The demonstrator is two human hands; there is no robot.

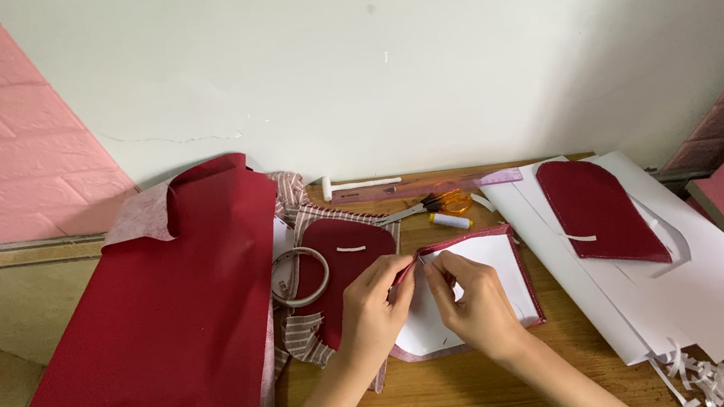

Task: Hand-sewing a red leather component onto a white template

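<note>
Both my hands meet at the top left corner of a white-backed piece with a dark red folded border lying on the wooden table. My left hand pinches the red edge at that corner. My right hand pinches the same edge just to the right, fingers curled over the white backing. Under my left hand lies a rounded dark red fabric piece with a short white strip on it.
A large dark red sheet drapes over the table's left side. Striped cloth, a tape roll, orange-handled scissors, a pink ruler and a white tool lie behind. White papers with another red piece sit right.
</note>
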